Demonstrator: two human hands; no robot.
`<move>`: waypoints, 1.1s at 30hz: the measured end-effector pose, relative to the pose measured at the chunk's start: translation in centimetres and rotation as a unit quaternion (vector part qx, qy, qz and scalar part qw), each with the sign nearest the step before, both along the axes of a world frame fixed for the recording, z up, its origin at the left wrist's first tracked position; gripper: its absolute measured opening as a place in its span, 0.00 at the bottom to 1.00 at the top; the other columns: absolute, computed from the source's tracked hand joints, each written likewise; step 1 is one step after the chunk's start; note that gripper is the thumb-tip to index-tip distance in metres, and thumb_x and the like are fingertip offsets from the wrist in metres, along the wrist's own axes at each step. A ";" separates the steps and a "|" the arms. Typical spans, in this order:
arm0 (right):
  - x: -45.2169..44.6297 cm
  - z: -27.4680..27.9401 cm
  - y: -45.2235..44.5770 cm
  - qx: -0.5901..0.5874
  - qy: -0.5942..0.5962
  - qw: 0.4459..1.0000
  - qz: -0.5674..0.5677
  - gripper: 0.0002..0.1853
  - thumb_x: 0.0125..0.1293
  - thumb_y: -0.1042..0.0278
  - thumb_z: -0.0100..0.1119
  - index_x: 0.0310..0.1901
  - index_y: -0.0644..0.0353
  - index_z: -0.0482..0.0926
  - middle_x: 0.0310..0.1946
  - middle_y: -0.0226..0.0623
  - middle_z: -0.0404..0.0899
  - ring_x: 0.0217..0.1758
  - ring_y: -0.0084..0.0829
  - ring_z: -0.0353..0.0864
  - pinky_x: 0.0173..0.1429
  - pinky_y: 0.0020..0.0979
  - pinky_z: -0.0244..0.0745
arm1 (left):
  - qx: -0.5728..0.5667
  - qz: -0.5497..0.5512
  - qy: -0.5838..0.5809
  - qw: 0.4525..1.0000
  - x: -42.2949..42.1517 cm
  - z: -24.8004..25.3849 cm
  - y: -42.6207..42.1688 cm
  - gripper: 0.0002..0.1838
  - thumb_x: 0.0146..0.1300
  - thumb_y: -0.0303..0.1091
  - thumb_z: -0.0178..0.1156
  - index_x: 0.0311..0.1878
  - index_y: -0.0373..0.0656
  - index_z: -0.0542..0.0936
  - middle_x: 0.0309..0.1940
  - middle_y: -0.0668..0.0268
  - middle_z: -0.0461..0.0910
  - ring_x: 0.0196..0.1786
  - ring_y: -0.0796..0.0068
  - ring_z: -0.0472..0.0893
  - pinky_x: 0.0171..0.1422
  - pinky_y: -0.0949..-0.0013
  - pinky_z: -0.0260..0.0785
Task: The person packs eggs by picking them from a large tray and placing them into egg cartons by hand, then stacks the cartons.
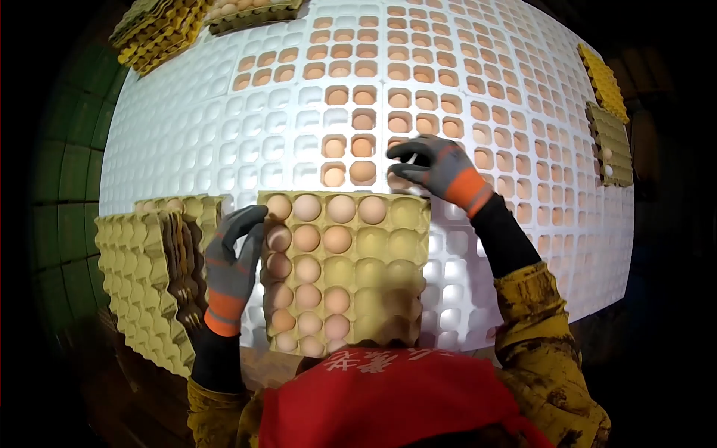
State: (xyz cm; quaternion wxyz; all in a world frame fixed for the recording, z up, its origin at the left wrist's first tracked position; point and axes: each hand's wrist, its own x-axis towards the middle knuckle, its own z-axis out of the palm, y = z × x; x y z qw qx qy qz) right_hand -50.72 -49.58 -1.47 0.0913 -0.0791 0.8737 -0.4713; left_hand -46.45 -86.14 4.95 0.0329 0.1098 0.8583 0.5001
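Note:
In front of me a yellow-green pulp egg tray [396,287] holds brown eggs [306,237] in its left columns, while several cups on its right side have none. My left hand [237,261], in a grey and orange glove, is at the tray's left edge, its curved fingers apart beside the outermost eggs. Beyond the tray, my right hand [437,168] hovers over the white foam egg trays [261,175]. Its thumb and fingers are spread, with no egg visible between them. Eggs sit in the foam cells just under and beside it, partly hidden by the fingers.
Pulp trays [138,276] stand stacked at the near left, with another stack [160,30] at the far left. A pulp tray with eggs [254,13] lies at the back. More pulp trays [609,142] lie at the right edge. Green crates [71,231] line the left side.

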 end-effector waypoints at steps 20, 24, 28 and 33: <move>6.8 4.0 -7.8 0.288 0.267 0.915 0.087 0.18 0.60 0.66 0.73 0.53 0.53 0.84 0.50 0.39 0.81 0.47 0.36 0.84 0.53 0.35 0.81 | -0.280 -0.212 0.134 0.927 2.4 -2.7 5.9 0.19 0.62 0.34 0.62 0.57 0.47 0.81 0.51 0.62 0.79 0.53 0.62 0.78 0.58 0.59 0.69; 8.0 2.9 -7.2 -0.112 0.069 0.989 -0.073 0.21 0.66 0.64 0.64 0.61 0.55 0.78 0.51 0.38 0.80 0.52 0.34 0.83 0.55 0.35 0.82 | 0.266 -0.001 -0.115 0.957 2.7 -1.7 1.3 0.17 0.65 0.30 0.60 0.57 0.40 0.78 0.51 0.63 0.79 0.54 0.71 0.80 0.60 0.66 0.73; 8.4 4.4 -6.4 -0.500 -0.161 0.835 -0.164 0.18 0.64 0.66 0.65 0.54 0.62 0.81 0.46 0.36 0.81 0.44 0.30 0.84 0.51 0.30 0.83 | 0.202 0.013 -0.194 0.960 1.4 -1.2 -1.6 0.15 0.63 0.32 0.63 0.53 0.41 0.80 0.48 0.62 0.79 0.48 0.68 0.82 0.54 0.63 0.76; 6.2 4.6 -12.7 0.271 0.107 0.957 -0.014 0.27 0.58 0.53 0.72 0.57 0.55 0.79 0.53 0.44 0.77 0.58 0.44 0.78 0.59 0.45 0.76 | -0.388 -0.246 0.171 0.871 0.5 -2.9 2.7 0.11 0.56 0.32 0.64 0.43 0.52 0.81 0.42 0.68 0.79 0.45 0.60 0.82 0.44 0.57 0.77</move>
